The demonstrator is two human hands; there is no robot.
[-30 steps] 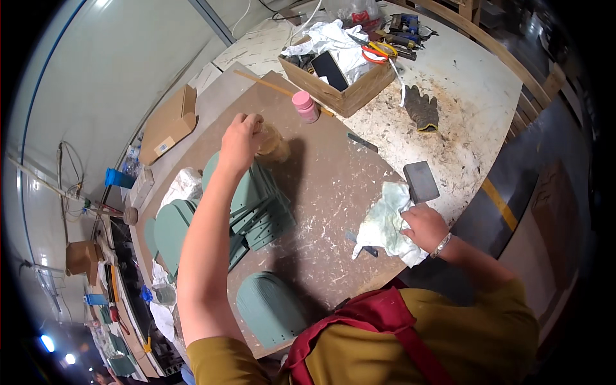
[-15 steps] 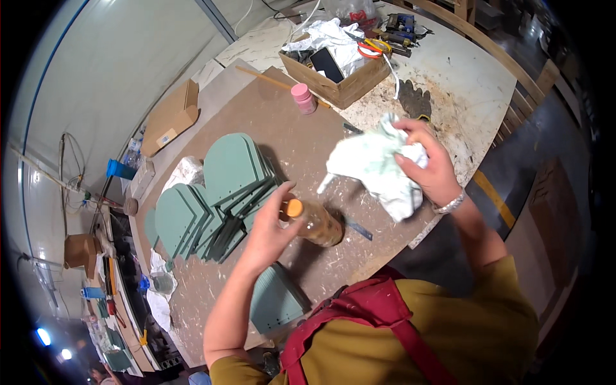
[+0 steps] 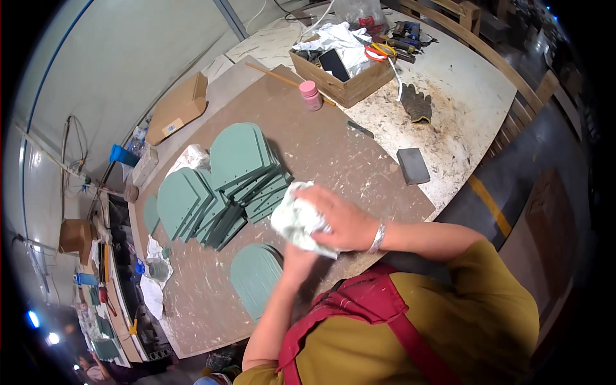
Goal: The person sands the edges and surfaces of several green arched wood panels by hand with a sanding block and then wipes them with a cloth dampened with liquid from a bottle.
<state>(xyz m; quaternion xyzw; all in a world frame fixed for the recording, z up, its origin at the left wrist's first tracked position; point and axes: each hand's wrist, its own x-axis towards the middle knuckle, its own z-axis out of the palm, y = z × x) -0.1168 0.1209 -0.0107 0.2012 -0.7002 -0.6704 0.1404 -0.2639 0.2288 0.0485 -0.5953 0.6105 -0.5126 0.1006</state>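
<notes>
Over the near part of the brown board (image 3: 385,199), my right hand (image 3: 346,221) closes on a crumpled white cloth (image 3: 296,221) with pale green stains. My left hand (image 3: 300,262) comes up from below against the cloth, its fingers covered by the cloth and my right hand. The clear bottle with an orange cap is hidden now, and whether my left hand grips it does not show. Close to the left forearm lies a rounded green panel (image 3: 255,273). Beyond the hands, several matching green panels (image 3: 240,154) are stacked in overlapping piles.
A pink jar (image 3: 310,96) stands near a wooden box (image 3: 350,90) with cloths and a phone. Right of them lie a dark work glove (image 3: 417,106) and a dark grey block (image 3: 413,165). At the far left is a cardboard box (image 3: 179,109).
My right hand has brought the cloth leftward and down to my left hand, uncovering the grey block. My left hand has moved toward me and to the right. The bottle has gone out of sight.
</notes>
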